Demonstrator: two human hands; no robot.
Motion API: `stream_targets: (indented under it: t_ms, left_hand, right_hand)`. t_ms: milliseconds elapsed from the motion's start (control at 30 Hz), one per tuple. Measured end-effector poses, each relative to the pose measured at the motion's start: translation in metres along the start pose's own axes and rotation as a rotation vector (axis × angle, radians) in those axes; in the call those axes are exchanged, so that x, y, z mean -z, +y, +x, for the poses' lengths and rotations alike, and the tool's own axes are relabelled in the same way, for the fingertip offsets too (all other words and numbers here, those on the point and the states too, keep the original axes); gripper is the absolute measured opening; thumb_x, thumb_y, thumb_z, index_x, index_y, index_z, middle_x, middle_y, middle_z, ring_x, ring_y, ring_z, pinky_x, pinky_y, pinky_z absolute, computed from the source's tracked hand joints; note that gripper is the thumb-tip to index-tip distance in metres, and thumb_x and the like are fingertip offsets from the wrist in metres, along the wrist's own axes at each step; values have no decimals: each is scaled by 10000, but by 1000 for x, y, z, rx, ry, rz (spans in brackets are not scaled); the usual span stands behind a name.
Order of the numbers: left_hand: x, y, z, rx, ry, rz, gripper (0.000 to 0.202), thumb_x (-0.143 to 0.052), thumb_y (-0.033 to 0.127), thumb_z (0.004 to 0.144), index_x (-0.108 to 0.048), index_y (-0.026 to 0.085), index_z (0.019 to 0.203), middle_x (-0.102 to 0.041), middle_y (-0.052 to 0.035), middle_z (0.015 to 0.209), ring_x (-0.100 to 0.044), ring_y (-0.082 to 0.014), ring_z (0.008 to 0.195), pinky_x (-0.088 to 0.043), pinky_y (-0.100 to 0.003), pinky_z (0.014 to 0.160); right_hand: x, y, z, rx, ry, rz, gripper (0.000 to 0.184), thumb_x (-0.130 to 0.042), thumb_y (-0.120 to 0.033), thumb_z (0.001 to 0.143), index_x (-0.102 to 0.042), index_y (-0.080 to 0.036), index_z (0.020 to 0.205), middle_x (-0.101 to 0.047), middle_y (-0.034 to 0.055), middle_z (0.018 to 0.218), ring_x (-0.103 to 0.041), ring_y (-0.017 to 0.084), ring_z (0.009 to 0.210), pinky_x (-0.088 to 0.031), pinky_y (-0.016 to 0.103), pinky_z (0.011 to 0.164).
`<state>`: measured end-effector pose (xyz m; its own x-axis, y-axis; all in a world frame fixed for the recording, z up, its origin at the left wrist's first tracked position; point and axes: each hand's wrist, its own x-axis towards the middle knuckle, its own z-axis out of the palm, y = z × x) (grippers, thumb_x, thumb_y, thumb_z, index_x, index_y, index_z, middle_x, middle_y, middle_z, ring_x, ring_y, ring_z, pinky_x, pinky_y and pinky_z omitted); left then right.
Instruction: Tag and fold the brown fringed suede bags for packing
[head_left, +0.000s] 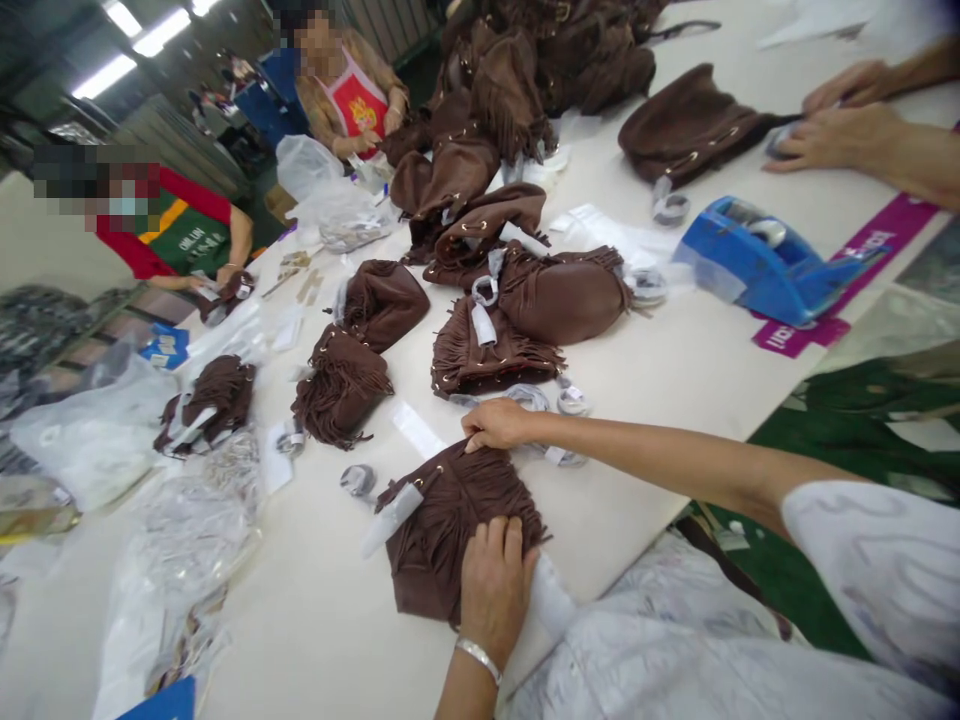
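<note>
Fingers (472,438) of the right hand (498,423) pinching a brown fringed bag (450,515), left hand (495,578) laid flat atop it, fingers extended

A: Fringed bag (427,545) at the front?
B: Dark brown throughout; eyelets (420,483) gold-toned.
A: Worktop (322,570)?
B: Off-white, plain.
A: Tape dispenser (780,270)?
B: Blue. The strip (900,225) beneath it is purple, lettered in white.
A: Clothing?
B: Near sleeve (862,560): white, patterned with curving grey lines. Far apron (352,88): red, yellow motif, pale pink edging. Second co-worker's top (187,235): green front, white lettering, orange-yellow band, red sleeves.
A: Bracelet (478,657)?
B: Silver-coloured.
</note>
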<state>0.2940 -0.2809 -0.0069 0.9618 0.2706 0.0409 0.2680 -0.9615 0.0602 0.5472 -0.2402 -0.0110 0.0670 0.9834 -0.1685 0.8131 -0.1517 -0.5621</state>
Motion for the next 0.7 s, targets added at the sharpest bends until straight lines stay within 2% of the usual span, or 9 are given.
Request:
stream_targets:
  t_ms: [67,167,433,567,700]
  left_hand:
    - [-9,-2,-2,-37,17,44,258,-581,175,883,-577,159,1140,-589,-60,913,-555,-208,814,-506,-351,727]
    - [-19,-6,-9,-75,67,22,252,-538,73,863,-583,143,1101,-578,-52,852,-550,-193,771,-499,-328,707]
    - [-28,-14,-14,-96,133,-130,249,-456,69,891,-579,150,1092,-585,-62,845,-562,-188,777,-499,-315,706]
    - [-29,-17,-15,-127,123,-163,299,-454,55,870,-568,153,1129,-603,-69,890,-554,-200,805,-502,-329,718]
    - [-29,-15,-13,-116,94,-170,302,-484,63,849,-574,165,1119,-606,-67,913,-547,-217,833,-506,-352,729]
  right_hand:
    - [2,5,4,15,-28,14,313,-638,-510,854,-676,-212,943,-701,25,912,-610,188,850,-296,250,608]
    - [2,12,11,24,-59,24,316,-627,-490,869,-680,-195,967,-702,46,937,-607,187,853,-293,250,611]
    - [-1,19,29,24,-104,-8,337,-622,-488,872,-705,-177,973,-711,62,934,-608,185,831,-303,247,608]
    - [-1,19,32,3,-109,-29,298,-656,-462,851,-716,-189,954,-721,34,930,-611,165,816,-316,231,607]
    - [9,10,27,-31,-83,-74,252,-706,-434,805,-718,-191,872,-718,12,853,-612,157,761,-345,216,602]
